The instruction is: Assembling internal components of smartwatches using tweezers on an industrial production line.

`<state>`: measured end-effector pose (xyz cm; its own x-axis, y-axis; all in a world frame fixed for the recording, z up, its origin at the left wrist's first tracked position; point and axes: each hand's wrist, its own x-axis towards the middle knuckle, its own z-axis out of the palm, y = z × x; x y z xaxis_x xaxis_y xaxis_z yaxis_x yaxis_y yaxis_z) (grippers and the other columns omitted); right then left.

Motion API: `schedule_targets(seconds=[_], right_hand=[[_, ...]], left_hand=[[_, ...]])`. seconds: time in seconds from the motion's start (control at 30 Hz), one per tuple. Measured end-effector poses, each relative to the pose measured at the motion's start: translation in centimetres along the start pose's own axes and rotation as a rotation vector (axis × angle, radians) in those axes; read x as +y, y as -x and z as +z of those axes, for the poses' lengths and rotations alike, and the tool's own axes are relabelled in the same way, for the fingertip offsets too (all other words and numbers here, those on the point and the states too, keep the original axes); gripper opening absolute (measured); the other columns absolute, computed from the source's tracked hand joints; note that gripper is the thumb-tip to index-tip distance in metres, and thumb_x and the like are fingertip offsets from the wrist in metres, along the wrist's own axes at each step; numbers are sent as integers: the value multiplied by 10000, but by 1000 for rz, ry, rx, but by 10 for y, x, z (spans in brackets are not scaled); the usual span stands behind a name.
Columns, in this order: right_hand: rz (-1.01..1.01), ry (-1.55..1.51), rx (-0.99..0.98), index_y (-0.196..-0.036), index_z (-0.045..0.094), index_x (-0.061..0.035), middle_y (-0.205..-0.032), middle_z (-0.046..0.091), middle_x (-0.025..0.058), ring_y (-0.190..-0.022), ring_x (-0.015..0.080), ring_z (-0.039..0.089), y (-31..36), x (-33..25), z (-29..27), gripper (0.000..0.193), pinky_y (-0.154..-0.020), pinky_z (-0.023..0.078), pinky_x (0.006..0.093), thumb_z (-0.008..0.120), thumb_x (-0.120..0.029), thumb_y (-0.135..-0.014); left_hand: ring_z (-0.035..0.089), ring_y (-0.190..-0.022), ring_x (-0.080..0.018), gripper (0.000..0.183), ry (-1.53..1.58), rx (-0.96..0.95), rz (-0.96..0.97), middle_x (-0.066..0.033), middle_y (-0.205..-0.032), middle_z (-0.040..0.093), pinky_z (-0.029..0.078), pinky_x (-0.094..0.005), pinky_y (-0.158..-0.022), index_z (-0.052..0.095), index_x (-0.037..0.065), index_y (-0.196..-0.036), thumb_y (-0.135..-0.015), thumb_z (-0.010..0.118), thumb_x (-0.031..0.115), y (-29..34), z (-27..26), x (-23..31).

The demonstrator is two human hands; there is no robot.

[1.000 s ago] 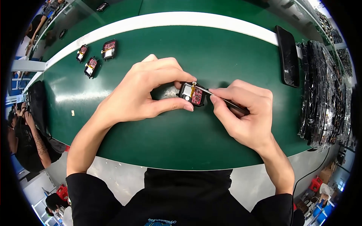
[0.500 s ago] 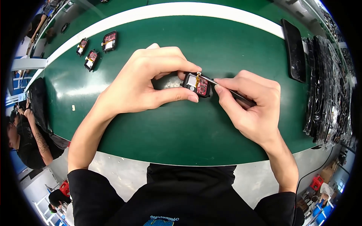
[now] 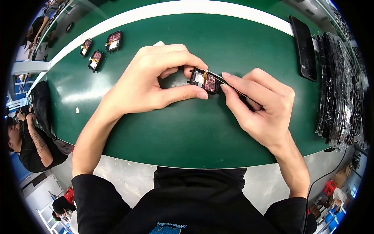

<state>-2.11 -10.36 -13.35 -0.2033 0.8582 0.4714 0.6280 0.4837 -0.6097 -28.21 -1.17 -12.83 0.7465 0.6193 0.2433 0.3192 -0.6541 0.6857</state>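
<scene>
Between the thumb and fingers of my left hand (image 3: 156,80) is a small black device housing (image 3: 204,81), its open back facing up. Inside it show a red circuit board, a white block, a small silver disc and a yellow ribbon cable. My right hand (image 3: 263,103) is closed on a pair of thin metal tweezers (image 3: 215,74). Their tips reach the top edge of the housing, by the end of the ribbon cable near my left index finger. Whether the tips grip the cable end is too small to tell.
Several similar open housings (image 3: 113,41) lie at the far left of the green table (image 3: 187,136). A black tray (image 3: 304,48) and a tall stack of plastic-wrapped black parts (image 3: 338,91) stand at the right. A small pale scrap (image 3: 77,110) lies at left. Another person (image 3: 37,144) sits beyond the left edge.
The tweezers have shifted to lie along the housing's upper edge, at a steeper slant. The ribbon cable's white end, which stuck up above the edge, now sits lower, partly covered by the tips.
</scene>
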Motion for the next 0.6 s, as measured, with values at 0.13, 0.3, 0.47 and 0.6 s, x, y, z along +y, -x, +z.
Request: schedule_targets(seconds=[0.13,0.3,0.47,0.6], right_hand=[[-20,1,11,-1051,860,-12,-772,659,59,-590,189,622,-1,1,3,217,-509,465,345,879,43,-842],[30,-150,-38,-1102,878,-1,-740,657,12,-546,62,480,-5,2,7,221,-502,333,297,876,54,-887],[206,-267,-114,-1066,885,5,-693,661,16,-569,59,499,-3,2,-6,147,-523,310,277,864,15,-921],[196,-266,-123,-1057,886,4,-677,637,15,-563,63,493,-6,0,-6,151,-521,305,282,860,20,-909]], left_hand=[[508,-683,-136,534,-1,-7,15,-16,-888,724,360,-319,-683,840,75,-1207,-745,1032,261,0,-1,-2],[541,-731,-145,568,-3,-44,-8,-8,-935,760,372,-317,-692,851,84,-1230,-729,1036,278,9,-14,-5],[581,-775,-139,582,88,-141,14,-3,-992,779,370,-315,-711,861,86,-1253,-731,1028,283,-2,-13,-9],[603,-805,-143,594,66,-151,15,-11,-1005,781,377,-329,-724,858,87,-1262,-734,1025,302,0,-16,-9]])
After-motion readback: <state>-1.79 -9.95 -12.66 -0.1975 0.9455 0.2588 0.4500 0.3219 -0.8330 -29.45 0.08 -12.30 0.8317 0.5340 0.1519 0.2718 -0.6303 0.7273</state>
